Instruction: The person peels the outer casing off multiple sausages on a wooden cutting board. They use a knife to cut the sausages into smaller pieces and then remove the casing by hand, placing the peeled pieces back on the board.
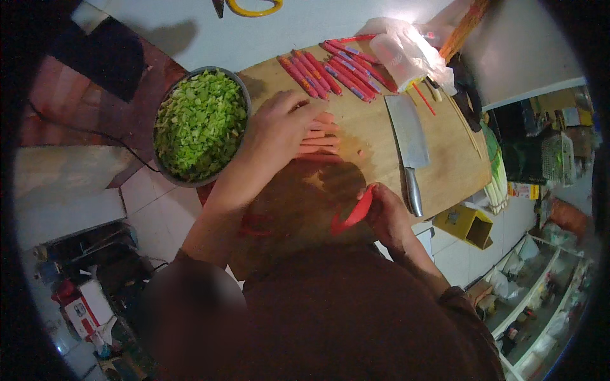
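On a wooden board, a row of peeled pink sausages (324, 141) lies side by side. My left hand (281, 126) rests over their left ends, fingers curled; whether it grips one is hidden. Between the fingers of my right hand (387, 209), near the board's front edge, hangs a strip of red plastic sausage casing (358, 212). Several wrapped red sausages (312, 74) lie behind the peeled ones, with more wrapped sausages (355, 71) to their right. A cleaver (409, 135) lies flat to the right, its metal handle towards me.
A round metal bowl (247, 90) of chopped green vegetables (202, 119) stands left of the board (457, 157). At the back right are a plastic cup (391, 59), a plastic bag (417, 45) and chopsticks (460, 116). Yellow-handled scissors (255, 12) show at the top. Spring onions (496, 176) hang beyond the right edge.
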A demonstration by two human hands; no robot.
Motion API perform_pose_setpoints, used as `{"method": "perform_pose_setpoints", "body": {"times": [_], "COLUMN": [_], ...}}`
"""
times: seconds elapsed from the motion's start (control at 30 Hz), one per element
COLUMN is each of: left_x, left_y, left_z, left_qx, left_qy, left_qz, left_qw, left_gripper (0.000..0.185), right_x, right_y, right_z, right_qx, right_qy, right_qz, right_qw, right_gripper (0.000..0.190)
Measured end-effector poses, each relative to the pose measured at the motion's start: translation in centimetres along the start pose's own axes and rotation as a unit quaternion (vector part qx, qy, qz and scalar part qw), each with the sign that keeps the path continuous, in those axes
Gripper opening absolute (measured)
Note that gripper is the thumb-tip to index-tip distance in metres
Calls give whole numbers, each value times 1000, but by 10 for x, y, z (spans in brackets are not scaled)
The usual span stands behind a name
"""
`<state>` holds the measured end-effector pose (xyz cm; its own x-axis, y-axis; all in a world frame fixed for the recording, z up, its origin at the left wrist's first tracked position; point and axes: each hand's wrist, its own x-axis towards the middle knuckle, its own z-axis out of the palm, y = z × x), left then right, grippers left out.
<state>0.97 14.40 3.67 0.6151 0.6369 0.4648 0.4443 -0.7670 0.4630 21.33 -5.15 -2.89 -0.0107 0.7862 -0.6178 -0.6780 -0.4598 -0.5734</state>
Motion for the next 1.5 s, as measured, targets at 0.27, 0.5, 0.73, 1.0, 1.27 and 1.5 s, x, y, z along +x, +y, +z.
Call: {"method": "perform_pose_setpoints", "body": {"times": [0.27, 0.5, 0.73, 1.0, 1.27, 1.5], "left_x": [-30, -30, -115, -181, -191, -224], "left_y": [-77, 15, 42, 24, 25, 20], "left_z": [70, 10, -13, -41, -35, 41], "left_qx": [103, -143, -341, 58, 209, 190], "left_qy": [-77, -164, -105, -62, 40, 106], "left_qz": [11, -153, -362, -311, -224, -111], "left_qw": [992, 964, 861, 946, 951, 970], "left_gripper": [26, 33, 36, 28, 30, 28], "right_x": [4, 28, 50, 129, 205, 240], "right_y": [3, 9, -7, -60, -71, -86], "right_z": [-3, 33, 86, 113, 139, 138], "right_qx": [-50, -183, -238, -588, -800, -880], "right_qy": [-50, -85, -162, -115, -89, -34], "right_qz": [-16, -54, -100, -442, -498, -474], "right_qw": [997, 978, 952, 668, 323, 9], "right_gripper": [16, 14, 11, 30, 63, 66]}}
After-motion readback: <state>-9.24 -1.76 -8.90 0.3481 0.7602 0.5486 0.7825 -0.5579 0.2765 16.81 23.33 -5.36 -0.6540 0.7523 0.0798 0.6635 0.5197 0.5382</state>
